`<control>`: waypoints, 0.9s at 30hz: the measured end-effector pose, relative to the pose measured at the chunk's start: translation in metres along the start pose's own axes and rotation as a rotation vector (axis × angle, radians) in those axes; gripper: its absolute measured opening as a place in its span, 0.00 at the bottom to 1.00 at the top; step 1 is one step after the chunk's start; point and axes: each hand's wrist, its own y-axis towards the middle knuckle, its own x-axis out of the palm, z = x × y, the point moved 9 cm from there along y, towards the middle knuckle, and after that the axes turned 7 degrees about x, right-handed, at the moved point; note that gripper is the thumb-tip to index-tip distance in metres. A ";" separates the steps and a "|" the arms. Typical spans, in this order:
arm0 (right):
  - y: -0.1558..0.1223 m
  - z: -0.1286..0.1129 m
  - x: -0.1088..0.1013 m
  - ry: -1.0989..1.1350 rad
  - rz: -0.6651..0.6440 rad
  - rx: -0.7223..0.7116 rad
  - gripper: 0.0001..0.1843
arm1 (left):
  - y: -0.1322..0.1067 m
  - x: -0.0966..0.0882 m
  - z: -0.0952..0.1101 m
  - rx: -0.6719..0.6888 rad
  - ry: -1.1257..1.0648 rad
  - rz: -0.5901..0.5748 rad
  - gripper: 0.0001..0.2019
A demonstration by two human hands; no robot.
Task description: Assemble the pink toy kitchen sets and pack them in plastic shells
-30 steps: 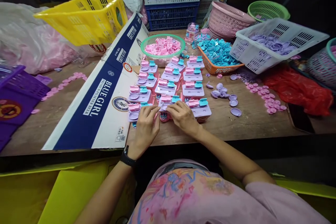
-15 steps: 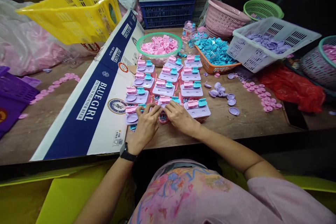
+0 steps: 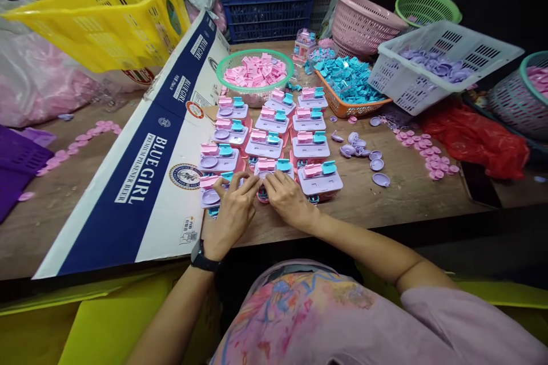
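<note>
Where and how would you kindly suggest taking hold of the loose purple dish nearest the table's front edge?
I'd pinch the rim of the purple dish from the near side with the right hand: it looks shallow and lies on the table, with the other loose dishes beyond it.

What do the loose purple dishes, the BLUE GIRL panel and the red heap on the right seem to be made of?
Purple dishes: probably moulded plastic, slightly shiny, judging by their even colour. BLUE GIRL panel: likely cardboard, fairly matt, judging by its stiff flat sheet and printed lettering. Red heap: apparently thin, glossy plastic film, since it crumples and catches highlights.
</note>
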 end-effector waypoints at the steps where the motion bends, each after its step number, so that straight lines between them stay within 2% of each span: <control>1: 0.000 0.000 0.001 -0.001 0.008 0.025 0.14 | 0.001 -0.001 0.001 0.004 0.004 0.002 0.28; 8: -0.005 0.008 0.006 0.112 0.026 0.133 0.16 | 0.004 -0.001 0.002 0.007 -0.019 0.016 0.27; 15: -0.010 0.012 0.008 0.228 0.012 0.099 0.16 | -0.004 0.012 -0.003 -0.081 -0.018 -0.002 0.28; 19: -0.006 0.016 0.004 0.302 -0.034 0.103 0.14 | -0.003 0.010 0.001 -0.054 0.015 -0.008 0.25; 21: -0.009 0.018 -0.005 0.387 -0.024 0.085 0.14 | -0.003 0.005 0.009 -0.023 0.048 0.013 0.23; 24: -0.026 0.027 -0.029 0.509 0.053 0.035 0.16 | -0.005 -0.007 0.020 -0.018 0.114 0.091 0.20; 25: -0.035 0.037 -0.039 0.527 0.099 0.059 0.17 | -0.007 -0.010 0.023 -0.018 0.133 0.109 0.18; 27: -0.060 0.073 -0.059 0.509 0.219 0.224 0.16 | -0.008 -0.011 0.027 -0.002 0.145 0.114 0.17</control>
